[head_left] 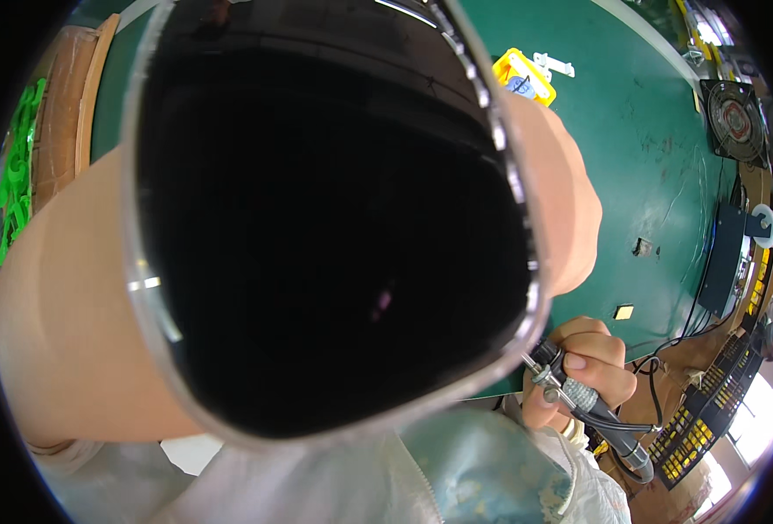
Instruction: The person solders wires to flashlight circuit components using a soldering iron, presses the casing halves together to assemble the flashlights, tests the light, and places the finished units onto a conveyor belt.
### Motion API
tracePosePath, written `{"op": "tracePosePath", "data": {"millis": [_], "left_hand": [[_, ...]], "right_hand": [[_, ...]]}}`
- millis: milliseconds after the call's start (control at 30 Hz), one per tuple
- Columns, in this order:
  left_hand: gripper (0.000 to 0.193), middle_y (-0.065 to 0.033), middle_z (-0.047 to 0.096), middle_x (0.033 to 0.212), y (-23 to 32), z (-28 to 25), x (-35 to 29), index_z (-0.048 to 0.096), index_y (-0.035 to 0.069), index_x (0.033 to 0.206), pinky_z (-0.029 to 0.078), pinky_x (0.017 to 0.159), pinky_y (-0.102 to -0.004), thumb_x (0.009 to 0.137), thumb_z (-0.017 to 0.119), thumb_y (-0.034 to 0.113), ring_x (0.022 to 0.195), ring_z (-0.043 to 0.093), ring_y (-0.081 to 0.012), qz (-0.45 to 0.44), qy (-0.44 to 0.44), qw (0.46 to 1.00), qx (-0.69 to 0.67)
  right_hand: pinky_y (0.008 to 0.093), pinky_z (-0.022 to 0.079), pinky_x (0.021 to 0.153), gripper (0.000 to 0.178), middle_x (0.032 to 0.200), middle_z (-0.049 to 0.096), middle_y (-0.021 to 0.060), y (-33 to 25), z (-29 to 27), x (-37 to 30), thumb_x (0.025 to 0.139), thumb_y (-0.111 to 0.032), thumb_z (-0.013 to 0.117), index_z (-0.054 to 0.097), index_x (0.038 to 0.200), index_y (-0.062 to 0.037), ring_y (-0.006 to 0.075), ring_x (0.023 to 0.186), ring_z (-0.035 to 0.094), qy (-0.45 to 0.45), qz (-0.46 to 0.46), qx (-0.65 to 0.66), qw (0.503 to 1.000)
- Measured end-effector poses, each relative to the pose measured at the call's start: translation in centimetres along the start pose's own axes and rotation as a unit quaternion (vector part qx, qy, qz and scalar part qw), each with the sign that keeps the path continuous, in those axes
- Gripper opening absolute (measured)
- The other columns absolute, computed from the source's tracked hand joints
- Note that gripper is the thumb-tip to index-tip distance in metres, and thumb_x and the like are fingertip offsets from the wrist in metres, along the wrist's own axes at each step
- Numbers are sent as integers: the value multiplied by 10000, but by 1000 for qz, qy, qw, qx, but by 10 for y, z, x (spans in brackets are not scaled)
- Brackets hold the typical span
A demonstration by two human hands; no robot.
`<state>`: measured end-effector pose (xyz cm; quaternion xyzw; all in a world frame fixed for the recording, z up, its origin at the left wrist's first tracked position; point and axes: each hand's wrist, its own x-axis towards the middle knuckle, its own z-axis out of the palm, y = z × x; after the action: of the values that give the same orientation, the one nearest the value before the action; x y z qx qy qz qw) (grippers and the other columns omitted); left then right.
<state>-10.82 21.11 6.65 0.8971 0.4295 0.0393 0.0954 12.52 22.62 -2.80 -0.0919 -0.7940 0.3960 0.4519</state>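
A large glossy black panel with a silver rim [316, 218] fills the middle of the view, very close up. It lies in front of my left arm, and whether it is worn on the wrist or separate I cannot tell. Behind its right edge a rounded part of my left hand [570, 196] shows, with the fingers hidden. Low on the right, my right hand [591, 362] is closed around a soldering iron [609, 424] with a dark handle, a metal clamp and a black cable. Its thin silver end points up and left, beside the panel's lower right corner.
On the green table [639, 166] are a yellow tray [539, 86], a white plastic piece [554, 63] and a small yellow square [624, 312]. A fan [735, 120], a dark box [725, 262] and cables line the right edge. Green strips [21, 166] lie far left.
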Motion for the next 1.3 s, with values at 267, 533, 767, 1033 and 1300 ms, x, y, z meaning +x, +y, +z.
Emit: {"op": "tracePosePath", "data": {"millis": [267, 533, 767, 1033, 1300], "left_hand": [[105, -44, 609, 713, 15, -6, 7, 597, 74, 590, 501, 685, -286, 658, 673, 100, 788, 608, -185, -43, -44, 990, 127], [109, -49, 607, 694, 13, 1, -3, 594, 70, 598, 499, 676, -282, 668, 673, 97, 759, 611, -181, -54, -23, 993, 100], [76, -65, 611, 681, -12, 18, -4, 616, 58, 623, 507, 662, -283, 671, 672, 77, 731, 620, -188, -1, -19, 998, -59], [50, -106, 656, 716, -4, 8, 1, 662, 22, 683, 532, 624, -307, 687, 673, 71, 730, 669, -222, -23, -116, 991, 58], [59, -121, 657, 702, -16, -9, 5, 662, 8, 675, 536, 618, -306, 701, 653, 60, 696, 668, -229, -27, -151, 983, -100]], "right_hand": [[276, 433, 405, 436, 757, 535, 107, -1, 1, -2, 711, -213, 782, 467, 938, -15, 191, 493, 526, 1, 9, -24, 1000], [277, 444, 430, 418, 739, 533, 108, -1, 0, -9, 717, -193, 768, 446, 922, -23, 207, 514, 535, -6, 32, -10, 999], [282, 453, 429, 414, 729, 533, 104, 0, 3, -5, 722, -190, 772, 452, 916, -12, 211, 500, 529, 16, 31, -15, 999], [288, 465, 423, 411, 745, 533, 113, 0, 5, -3, 707, -176, 763, 452, 917, -9, 211, 497, 535, 12, 28, -14, 999], [288, 463, 423, 396, 745, 538, 114, -1, 6, -2, 710, -167, 753, 457, 918, -8, 215, 508, 545, 11, 24, -22, 999]]}}
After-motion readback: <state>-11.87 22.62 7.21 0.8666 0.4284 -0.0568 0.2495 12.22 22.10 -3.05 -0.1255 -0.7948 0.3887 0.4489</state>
